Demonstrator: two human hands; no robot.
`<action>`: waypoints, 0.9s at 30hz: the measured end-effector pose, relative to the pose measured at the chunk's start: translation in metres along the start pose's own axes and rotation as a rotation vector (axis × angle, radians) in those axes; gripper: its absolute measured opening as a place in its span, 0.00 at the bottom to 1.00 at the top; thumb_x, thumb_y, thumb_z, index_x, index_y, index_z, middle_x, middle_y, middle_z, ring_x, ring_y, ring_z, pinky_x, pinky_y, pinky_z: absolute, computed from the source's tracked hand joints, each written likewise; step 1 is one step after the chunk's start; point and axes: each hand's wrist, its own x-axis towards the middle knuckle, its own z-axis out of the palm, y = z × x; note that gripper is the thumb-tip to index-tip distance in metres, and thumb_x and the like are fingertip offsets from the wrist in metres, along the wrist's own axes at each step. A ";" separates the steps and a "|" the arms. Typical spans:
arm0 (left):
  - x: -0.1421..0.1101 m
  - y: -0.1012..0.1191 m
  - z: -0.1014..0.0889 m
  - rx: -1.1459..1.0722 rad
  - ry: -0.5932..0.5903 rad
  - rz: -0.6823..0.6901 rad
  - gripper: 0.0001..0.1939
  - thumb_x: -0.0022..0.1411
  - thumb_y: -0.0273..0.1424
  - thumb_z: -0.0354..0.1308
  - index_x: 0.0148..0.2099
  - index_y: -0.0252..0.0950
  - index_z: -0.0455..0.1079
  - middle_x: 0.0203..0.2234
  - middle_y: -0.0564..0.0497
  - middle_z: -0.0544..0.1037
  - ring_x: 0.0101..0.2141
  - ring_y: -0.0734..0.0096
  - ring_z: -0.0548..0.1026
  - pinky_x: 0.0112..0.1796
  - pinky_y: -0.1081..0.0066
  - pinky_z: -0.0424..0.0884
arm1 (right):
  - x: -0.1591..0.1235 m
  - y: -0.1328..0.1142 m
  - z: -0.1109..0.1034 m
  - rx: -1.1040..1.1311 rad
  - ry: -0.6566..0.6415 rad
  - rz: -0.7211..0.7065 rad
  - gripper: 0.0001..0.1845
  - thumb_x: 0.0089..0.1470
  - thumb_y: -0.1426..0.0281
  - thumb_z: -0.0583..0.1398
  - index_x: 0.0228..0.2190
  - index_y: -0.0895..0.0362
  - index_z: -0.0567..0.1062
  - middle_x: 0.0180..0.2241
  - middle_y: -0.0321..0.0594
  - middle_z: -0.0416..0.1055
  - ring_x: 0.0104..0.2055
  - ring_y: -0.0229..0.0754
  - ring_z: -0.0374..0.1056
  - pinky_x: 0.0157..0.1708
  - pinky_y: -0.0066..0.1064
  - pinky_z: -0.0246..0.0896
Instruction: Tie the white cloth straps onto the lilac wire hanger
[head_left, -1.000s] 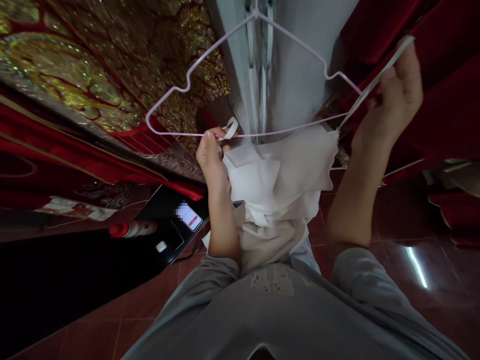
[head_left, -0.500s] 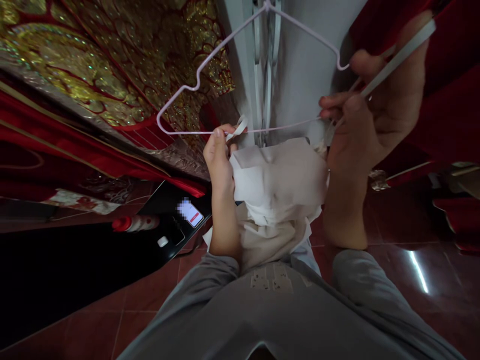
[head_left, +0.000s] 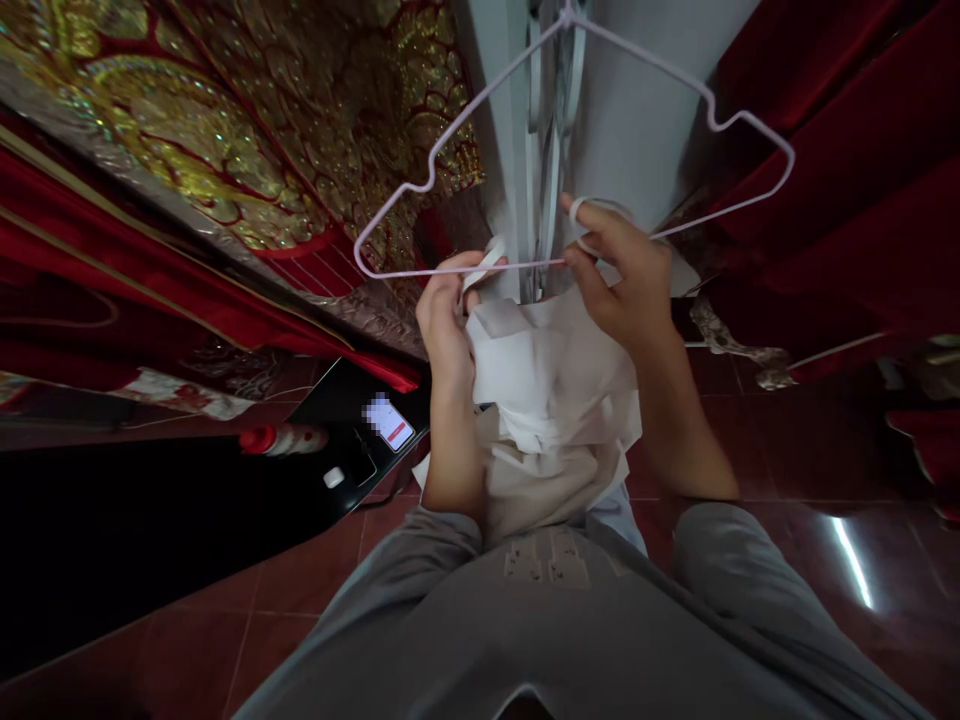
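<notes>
A pale pink clothes hanger (head_left: pixel 675 72) hangs in front of me, its lower bar running level between my hands. My left hand (head_left: pixel 446 320) is closed on a white strap (head_left: pixel 491 255) at the bar's left part. My right hand (head_left: pixel 630 280) pinches near the middle of the bar, and a second white strap (head_left: pixel 611 207) loops around its fingers. Below the bar droops a white garment (head_left: pixel 555 370), gathered in loose folds close to my body. Its right upper edge is hidden behind my right hand.
Gold-sequined red garments (head_left: pixel 337 130) hang at the left, dark red cloth (head_left: pixel 847 220) at the right. A grey panel (head_left: pixel 645 110) with metal rails stands behind the hanger. On a black table (head_left: pixel 187 540) lie a lit phone (head_left: pixel 390 422), a white case (head_left: pixel 334 477) and a red-capped bottle (head_left: pixel 289 440).
My right hand has moved left and inward from beyond the hanger's right end to the bar's middle, bringing its strap along. My left hand keeps its grip. The hanger appears farther right.
</notes>
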 end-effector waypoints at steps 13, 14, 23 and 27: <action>0.022 0.005 -0.075 0.326 0.233 0.332 0.08 0.67 0.19 0.55 0.39 0.35 0.73 0.35 0.50 0.80 0.30 0.69 0.77 0.31 0.70 0.72 | 0.000 0.007 -0.005 0.101 0.005 0.022 0.25 0.57 0.62 0.60 0.56 0.47 0.70 0.30 0.36 0.75 0.34 0.41 0.73 0.43 0.39 0.73; 0.024 0.008 -0.076 0.358 0.220 0.373 0.10 0.67 0.18 0.53 0.40 0.34 0.73 0.36 0.49 0.80 0.34 0.67 0.79 0.35 0.68 0.74 | 0.000 0.007 -0.005 0.111 0.004 0.023 0.25 0.57 0.62 0.61 0.56 0.47 0.71 0.30 0.36 0.75 0.34 0.41 0.73 0.43 0.38 0.73; 0.055 0.053 -0.068 0.601 0.168 0.807 0.19 0.55 0.07 0.51 0.37 0.29 0.78 0.33 0.49 0.82 0.39 0.61 0.80 0.45 0.61 0.77 | -0.001 0.008 -0.005 0.093 0.005 0.004 0.29 0.57 0.64 0.60 0.60 0.44 0.66 0.27 0.33 0.71 0.34 0.40 0.73 0.45 0.38 0.72; 0.058 0.069 -0.071 0.778 -0.011 0.702 0.24 0.51 0.06 0.49 0.42 0.27 0.80 0.34 0.50 0.83 0.38 0.61 0.80 0.44 0.63 0.78 | -0.001 0.008 -0.003 0.120 0.010 -0.020 0.29 0.57 0.65 0.59 0.60 0.46 0.65 0.26 0.31 0.70 0.34 0.39 0.73 0.46 0.38 0.71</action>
